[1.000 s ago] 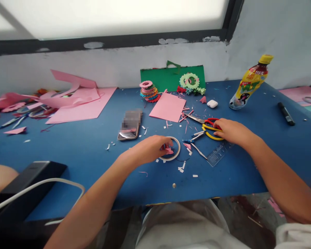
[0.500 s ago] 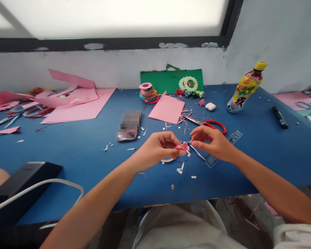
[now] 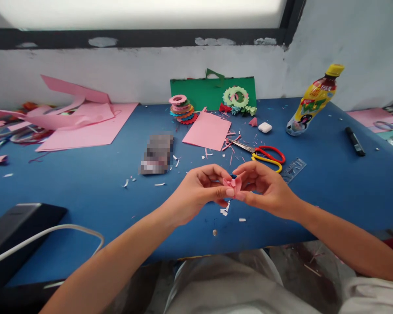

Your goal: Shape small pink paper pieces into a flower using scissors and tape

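Both hands meet over the middle of the blue table (image 3: 85,183). My left hand (image 3: 199,189) and my right hand (image 3: 265,189) pinch a small folded pink paper piece (image 3: 232,184) between their fingertips, lifted a little above the table. Just behind my right hand lie the red and yellow scissors (image 3: 265,155) and a clear ruler (image 3: 293,168). White and pink paper scraps (image 3: 227,211) are scattered below the hands.
A pink sheet (image 3: 208,130), a stack of coloured paper rings (image 3: 180,109), green card (image 3: 212,92) with a paper wreath, a white earbud case (image 3: 265,127), a yellow bottle (image 3: 314,102), a black marker (image 3: 355,141), a phone (image 3: 157,155). Large pink sheets (image 3: 81,126) lie left; a black box (image 3: 16,231) with cable near left.
My right hand left the scissors and came to the pink piece. My left hand lifted that piece off the tape ring; both hands now pinch it closer to me.
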`<move>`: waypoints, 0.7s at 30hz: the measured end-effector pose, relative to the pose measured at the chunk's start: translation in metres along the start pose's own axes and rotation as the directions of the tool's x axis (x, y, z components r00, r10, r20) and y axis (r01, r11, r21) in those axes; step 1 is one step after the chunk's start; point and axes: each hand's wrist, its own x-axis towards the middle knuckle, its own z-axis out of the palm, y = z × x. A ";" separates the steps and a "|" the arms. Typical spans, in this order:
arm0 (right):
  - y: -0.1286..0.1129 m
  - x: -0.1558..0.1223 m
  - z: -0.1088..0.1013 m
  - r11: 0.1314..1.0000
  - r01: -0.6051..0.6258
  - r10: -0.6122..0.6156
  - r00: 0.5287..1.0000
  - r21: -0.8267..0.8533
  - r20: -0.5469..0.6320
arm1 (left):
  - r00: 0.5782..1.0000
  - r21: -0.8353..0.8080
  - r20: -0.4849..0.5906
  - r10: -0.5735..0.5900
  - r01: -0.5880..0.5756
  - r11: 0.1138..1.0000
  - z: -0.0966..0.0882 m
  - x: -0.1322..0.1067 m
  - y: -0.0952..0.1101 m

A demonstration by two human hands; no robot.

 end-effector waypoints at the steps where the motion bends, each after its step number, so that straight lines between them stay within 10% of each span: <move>1: 0.000 0.000 0.000 1.000 0.013 -0.013 1.000 -0.013 0.010 | 1.000 -0.004 -0.004 0.000 0.000 1.000 0.000 0.000 0.000; 13: 0.005 -0.003 0.001 0.966 0.142 -0.145 0.989 -0.218 -0.001 | 0.992 -0.121 0.007 -0.125 0.125 0.985 0.002 -0.004 0.004; 21: 0.000 -0.004 -0.013 0.468 0.493 -0.564 0.806 -0.733 0.181 | 0.994 -0.081 0.039 -0.104 0.107 0.991 0.004 -0.004 0.004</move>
